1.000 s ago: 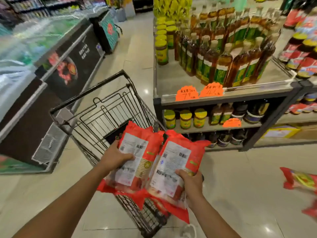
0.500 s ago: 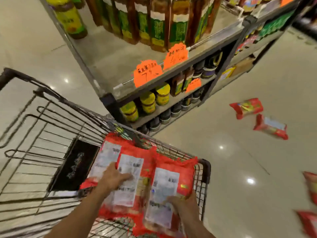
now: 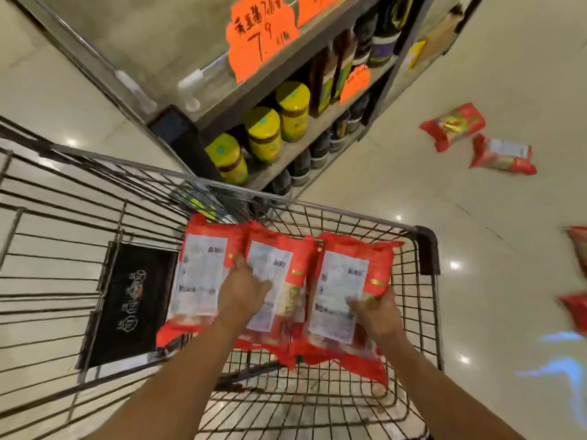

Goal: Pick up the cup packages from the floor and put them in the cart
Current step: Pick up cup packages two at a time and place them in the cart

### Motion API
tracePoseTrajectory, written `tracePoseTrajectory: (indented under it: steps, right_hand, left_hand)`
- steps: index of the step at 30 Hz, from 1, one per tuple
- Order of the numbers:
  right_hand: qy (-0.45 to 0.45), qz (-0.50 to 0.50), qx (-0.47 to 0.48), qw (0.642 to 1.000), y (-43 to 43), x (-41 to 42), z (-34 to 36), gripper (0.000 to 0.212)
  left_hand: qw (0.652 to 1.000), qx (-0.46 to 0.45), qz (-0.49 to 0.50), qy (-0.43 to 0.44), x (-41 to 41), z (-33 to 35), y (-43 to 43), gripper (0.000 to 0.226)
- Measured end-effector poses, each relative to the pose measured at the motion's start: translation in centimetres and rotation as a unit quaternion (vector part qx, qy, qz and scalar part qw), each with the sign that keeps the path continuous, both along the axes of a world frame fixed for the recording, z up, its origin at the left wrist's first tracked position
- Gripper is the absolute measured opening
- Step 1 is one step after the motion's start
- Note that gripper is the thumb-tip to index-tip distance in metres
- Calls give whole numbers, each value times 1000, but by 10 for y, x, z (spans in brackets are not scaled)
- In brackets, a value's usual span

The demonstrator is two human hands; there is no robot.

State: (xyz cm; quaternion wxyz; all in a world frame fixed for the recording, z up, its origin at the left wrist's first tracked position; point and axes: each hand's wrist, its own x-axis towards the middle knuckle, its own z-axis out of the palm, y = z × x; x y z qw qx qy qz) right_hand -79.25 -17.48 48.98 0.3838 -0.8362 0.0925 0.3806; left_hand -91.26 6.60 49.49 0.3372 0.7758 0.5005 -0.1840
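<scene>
Three red cup packages with white labels lie side by side inside the wire cart (image 3: pixel 425 249). My left hand (image 3: pixel 243 293) rests on the middle package (image 3: pixel 279 262), beside the left package (image 3: pixel 200 274). My right hand (image 3: pixel 376 312) grips the lower edge of the right package (image 3: pixel 346 281). On the floor to the right lie two more red packages (image 3: pixel 452 125) (image 3: pixel 502 155). Two others (image 3: pixel 578 246) (image 3: pixel 575 309) are cut off by the right frame edge.
A metal shelf unit (image 3: pixel 178 122) with yellow-lidded jars (image 3: pixel 263 131), bottles and orange price tags (image 3: pixel 260 33) stands right behind the cart. A black panel (image 3: pixel 127 303) lies on the cart's folding seat. Glossy tile floor (image 3: pixel 476 249) spreads to the right.
Both hands have lowered the packages from above the cart rim down into the basket, and my view has tilted further down over the cart.
</scene>
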Motion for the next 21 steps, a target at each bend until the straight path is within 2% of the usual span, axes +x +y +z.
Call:
tracePoseTrajectory:
  steps: [2,5,7,9,12,16,19,21]
  right_hand:
    - [-49,35,-33,998,-1,-1,18,64]
    - [-116,134,-32,984,-6,-1,67,67]
    - [-171,247,-58,952,-16,2,112,80]
    - [-273,309,-84,907,-34,11,162,81]
    - [-382,309,-116,863,-80,31,212,72]
    - [-398,292,-148,857,-174,63,272,73]
    - [-442,236,-192,844,-262,86,291,74]
    - [-434,203,-218,850,-323,102,294,75]
  left_hand:
    - [998,47,-40,1,-5,14,-10,75]
    - [985,107,-134,7,-6,51,-23,71]
    - [972,138,-189,-17,4,87,-40,71]
    - [946,191,-254,-67,24,128,-65,65]
    - [881,282,-357,-127,68,195,-119,65]
    - [812,344,-430,-192,127,271,-218,67]
    - [774,356,-482,-205,171,306,-306,69]
    - [752,351,-512,-223,200,320,-360,70]
